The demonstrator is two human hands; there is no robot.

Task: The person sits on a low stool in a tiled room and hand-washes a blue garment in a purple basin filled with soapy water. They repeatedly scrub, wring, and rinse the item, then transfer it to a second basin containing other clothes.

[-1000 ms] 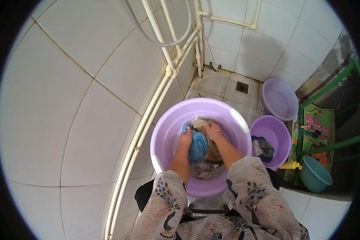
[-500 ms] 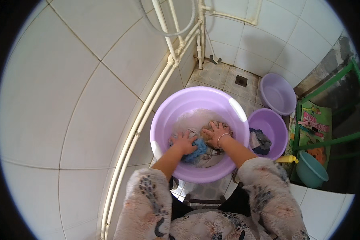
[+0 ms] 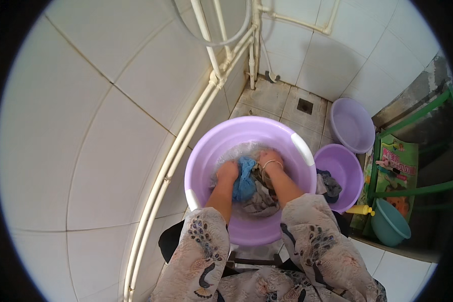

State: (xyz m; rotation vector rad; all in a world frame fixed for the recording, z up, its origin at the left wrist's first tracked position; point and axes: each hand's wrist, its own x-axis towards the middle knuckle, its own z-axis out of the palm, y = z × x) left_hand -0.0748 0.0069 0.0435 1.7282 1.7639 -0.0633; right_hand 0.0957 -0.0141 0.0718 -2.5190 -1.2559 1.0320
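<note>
Blue cloth (image 3: 245,182): bunched, lying in soapy water inside the large purple wash basin (image 3: 206,151), on top of grey laundry (image 3: 259,201). Left hand (image 3: 227,171): fingers closed into the cloth's left side. Right hand (image 3: 270,160): fingers curled down on the cloth's right edge; a thin bangle sits on the wrist. Basin position: tiled floor, beside white wall pipes (image 3: 186,136). To its right: a smaller purple basin (image 3: 350,168) holding dark clothes, another purple basin (image 3: 355,123) beyond it, and a teal bowl (image 3: 390,224).
</note>
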